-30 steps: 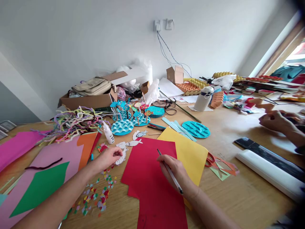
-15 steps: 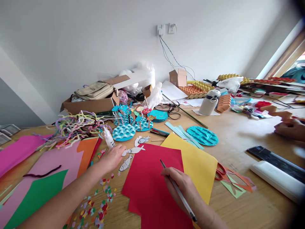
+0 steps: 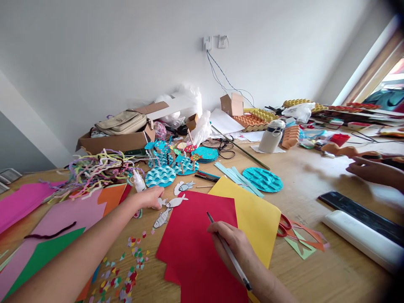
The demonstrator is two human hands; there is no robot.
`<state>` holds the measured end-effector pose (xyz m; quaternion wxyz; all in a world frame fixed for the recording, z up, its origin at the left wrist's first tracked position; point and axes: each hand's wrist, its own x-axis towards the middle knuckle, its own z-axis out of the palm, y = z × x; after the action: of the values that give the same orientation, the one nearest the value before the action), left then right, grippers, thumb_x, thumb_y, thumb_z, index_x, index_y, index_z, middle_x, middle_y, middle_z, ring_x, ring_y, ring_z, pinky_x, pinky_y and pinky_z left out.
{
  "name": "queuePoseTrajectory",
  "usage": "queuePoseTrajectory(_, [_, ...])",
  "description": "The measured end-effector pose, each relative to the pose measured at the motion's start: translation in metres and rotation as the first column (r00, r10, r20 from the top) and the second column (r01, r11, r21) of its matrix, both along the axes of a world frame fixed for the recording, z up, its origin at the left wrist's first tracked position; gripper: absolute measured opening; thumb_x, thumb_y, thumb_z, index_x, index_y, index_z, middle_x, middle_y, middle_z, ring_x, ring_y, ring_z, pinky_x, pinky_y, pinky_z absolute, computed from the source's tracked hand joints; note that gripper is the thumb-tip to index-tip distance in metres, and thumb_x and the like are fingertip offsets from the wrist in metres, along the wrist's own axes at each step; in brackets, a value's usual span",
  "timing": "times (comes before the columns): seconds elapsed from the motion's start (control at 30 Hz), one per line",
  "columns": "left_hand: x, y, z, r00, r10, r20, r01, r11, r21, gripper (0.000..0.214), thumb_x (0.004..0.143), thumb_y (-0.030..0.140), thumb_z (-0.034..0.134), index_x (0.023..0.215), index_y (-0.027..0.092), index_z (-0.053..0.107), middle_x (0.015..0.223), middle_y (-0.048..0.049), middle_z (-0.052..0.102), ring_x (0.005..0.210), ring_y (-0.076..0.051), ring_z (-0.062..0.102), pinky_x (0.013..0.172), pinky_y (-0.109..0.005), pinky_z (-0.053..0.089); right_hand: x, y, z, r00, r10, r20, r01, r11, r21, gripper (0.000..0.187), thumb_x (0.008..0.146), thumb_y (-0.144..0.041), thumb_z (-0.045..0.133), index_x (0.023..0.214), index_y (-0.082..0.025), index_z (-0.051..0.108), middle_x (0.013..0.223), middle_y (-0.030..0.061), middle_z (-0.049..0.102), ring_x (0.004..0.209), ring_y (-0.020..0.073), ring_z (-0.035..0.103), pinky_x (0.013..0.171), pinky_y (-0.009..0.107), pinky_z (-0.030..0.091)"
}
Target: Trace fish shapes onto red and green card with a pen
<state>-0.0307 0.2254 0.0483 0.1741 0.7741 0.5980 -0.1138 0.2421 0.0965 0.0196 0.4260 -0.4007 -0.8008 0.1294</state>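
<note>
My left hand is at the white paper fish cutouts, its fingers bent down and closed on the edge of a paper fish. The fingertips are partly hidden. Beside it lie a drawn fish cutout, a striped one and a grey-blue one. My right hand grips a pen, tip pointing up and away, above the red paper sheets. Yellow paper sticks out from under the red. A white glue bottle stands just beyond my left hand.
Paper confetti is scattered at front left. Red-handled scissors and paper scraps lie right of the yellow sheet. Blue wavy discs and pipe cleaners are behind. At right, another person's hand is near an egg-carton strip.
The view has shifted slightly. My left hand has drawn back a little, its fingers bending down more at the cutouts. The other person's hand has reached further in. My right hand keeps the pen.
</note>
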Motion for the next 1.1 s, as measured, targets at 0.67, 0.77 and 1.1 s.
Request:
queuePoseTrajectory(0.67, [0.11, -0.173, 0.026, 0.592, -0.001, 0.806, 0.022, 1.0, -0.015, 0.007, 0.073, 0.017, 0.049, 0.074, 0.021, 0.043, 0.066, 0.0059, 0.047, 0.061, -0.011, 0.048, 0.053, -0.02, 0.038, 0.017, -0.064, 0.042, 0.935, 0.007, -0.354, -0.171, 0.885, -0.434, 0.011, 0.083, -0.029, 0.058, 0.088, -0.02, 0.054, 0.073, -0.0001, 0.058, 0.061, 0.0114, 0.051, 0.053, 0.02, 0.039])
queuePoseTrajectory(0.77, [0.123, -0.195, 0.001, 0.571, 0.022, 0.821, 0.045, 0.997, -0.058, 0.011, 0.07, 0.014, 0.051, 0.072, 0.021, 0.042, 0.067, 0.0058, 0.047, 0.061, -0.011, 0.047, 0.053, -0.019, 0.039, 0.02, -0.089, 0.03, 0.923, -0.068, -0.379, -0.149, 0.845, -0.514, 0.011, 0.082, -0.029, 0.058, 0.085, -0.019, 0.053, 0.069, -0.001, 0.056, 0.059, 0.0115, 0.048, 0.053, 0.021, 0.038])
queuePoseTrajectory(1.1, [0.112, -0.216, -0.016, 0.666, -0.146, 0.732, 0.152, 0.987, 0.058, 0.015, 0.076, 0.005, 0.045, 0.074, 0.019, 0.05, 0.074, 0.0022, 0.055, 0.071, -0.014, 0.051, 0.067, -0.024, 0.038, 0.036, -0.114, -0.004, 0.98, -0.186, -0.076, 0.112, 0.819, -0.563, 0.007, 0.08, -0.025, 0.052, 0.076, -0.019, 0.054, 0.063, -0.0029, 0.051, 0.059, 0.0122, 0.045, 0.055, 0.02, 0.035])
